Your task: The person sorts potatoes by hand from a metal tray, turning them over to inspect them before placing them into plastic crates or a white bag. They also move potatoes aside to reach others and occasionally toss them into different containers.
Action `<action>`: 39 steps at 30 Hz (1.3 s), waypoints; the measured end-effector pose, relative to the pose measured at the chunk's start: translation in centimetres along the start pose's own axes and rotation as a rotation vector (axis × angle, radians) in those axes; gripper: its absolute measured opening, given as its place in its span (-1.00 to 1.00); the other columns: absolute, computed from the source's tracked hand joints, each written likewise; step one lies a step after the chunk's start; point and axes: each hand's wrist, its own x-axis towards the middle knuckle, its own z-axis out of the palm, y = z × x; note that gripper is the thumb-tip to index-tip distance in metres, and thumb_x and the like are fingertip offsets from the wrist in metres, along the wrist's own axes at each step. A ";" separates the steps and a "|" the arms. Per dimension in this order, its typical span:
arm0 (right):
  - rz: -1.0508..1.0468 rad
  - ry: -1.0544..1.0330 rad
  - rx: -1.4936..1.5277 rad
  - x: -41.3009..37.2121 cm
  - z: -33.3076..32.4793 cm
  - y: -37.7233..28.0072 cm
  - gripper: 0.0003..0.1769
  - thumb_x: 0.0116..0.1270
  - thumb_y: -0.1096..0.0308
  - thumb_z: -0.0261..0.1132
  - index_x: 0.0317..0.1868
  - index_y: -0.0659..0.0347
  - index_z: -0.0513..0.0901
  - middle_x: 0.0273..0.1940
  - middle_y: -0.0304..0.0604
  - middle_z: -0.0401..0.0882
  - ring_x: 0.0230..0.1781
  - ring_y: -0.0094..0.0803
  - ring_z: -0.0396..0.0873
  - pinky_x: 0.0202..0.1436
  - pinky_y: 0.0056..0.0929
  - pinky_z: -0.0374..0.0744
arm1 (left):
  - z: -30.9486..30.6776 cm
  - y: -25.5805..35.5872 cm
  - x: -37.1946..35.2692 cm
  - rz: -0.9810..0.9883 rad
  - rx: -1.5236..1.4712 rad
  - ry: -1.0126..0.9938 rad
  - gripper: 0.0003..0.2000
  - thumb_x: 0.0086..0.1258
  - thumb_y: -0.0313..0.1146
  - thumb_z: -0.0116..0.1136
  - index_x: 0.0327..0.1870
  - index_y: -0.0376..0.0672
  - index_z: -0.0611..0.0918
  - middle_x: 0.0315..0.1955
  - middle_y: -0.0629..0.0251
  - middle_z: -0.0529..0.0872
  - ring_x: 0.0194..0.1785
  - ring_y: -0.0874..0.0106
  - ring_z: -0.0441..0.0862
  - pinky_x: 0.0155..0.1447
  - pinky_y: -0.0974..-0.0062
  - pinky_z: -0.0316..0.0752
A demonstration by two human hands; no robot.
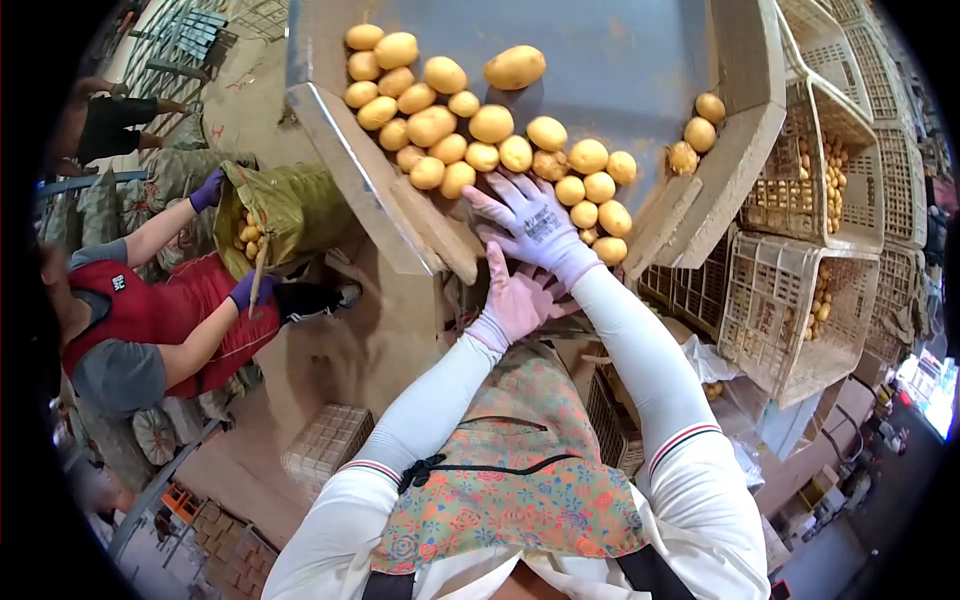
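Many yellow potatoes (431, 126) lie on a grey metal chute (620, 60) with wooden side boards, most of them bunched on the left and in the middle. My right hand (537, 222), in a pale purple glove, is open with its fingers spread, and its fingertips reach the lower edge of the potatoes. Just below it, my left hand (520, 300), in a pinkish glove, is open at the chute's outlet, with fingers apart and partly behind my right wrist. I see nothing held in either hand.
Stacked plastic crates (800, 310) stand on the right, some with potatoes inside. On the left, another person in a red vest (110, 290) holds a green sack (300, 205) of potatoes. A light crate (325, 445) sits on the floor at lower left.
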 end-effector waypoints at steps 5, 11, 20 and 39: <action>0.077 0.011 0.140 0.3 -0.7 -0.9 -0.29 0.30 0.26 0.30 0.49 -0.24 0.46 0.32 -0.10 0.51 0.33 -0.06 0.46 0.35 0.02 0.44 | -2.2 -1.1 2.0 0.187 0.017 -0.115 -0.12 0.41 0.45 -0.13 0.63 0.07 0.20 0.60 0.23 0.21 0.66 0.18 0.08 0.65 -0.21 -0.18; 0.236 0.014 -0.119 -5.0 -10.6 -4.8 -0.50 0.13 0.35 0.42 0.14 0.10 0.67 0.08 -0.20 0.64 0.18 -0.19 0.55 0.44 -0.01 0.39 | 0.1 0.5 3.2 0.058 0.183 -0.375 -0.05 0.34 0.55 -0.18 0.60 0.01 0.27 0.54 0.19 0.34 0.58 0.23 0.25 0.62 -0.32 -0.26; 0.184 -0.341 -0.575 -6.7 -7.6 -0.9 -0.60 0.26 0.36 0.25 0.14 0.02 0.63 -0.27 -0.26 0.55 -0.14 -0.28 0.56 0.32 0.03 0.43 | 3.7 0.7 0.8 0.067 -0.299 -0.001 0.20 0.11 0.70 -0.06 0.64 -0.04 0.08 0.55 0.08 0.25 0.56 -0.03 0.22 0.60 -0.36 -0.14; 0.148 -0.126 -0.140 -4.9 -4.2 -3.5 -0.47 0.15 0.30 0.38 0.20 0.00 0.60 -0.17 -0.24 0.56 -0.13 -0.23 0.60 -0.06 -0.19 0.52 | 2.0 1.4 -0.2 0.138 0.007 0.118 0.02 0.21 0.62 0.02 0.48 -0.08 0.36 0.40 0.20 0.48 0.42 0.24 0.45 0.63 0.07 0.09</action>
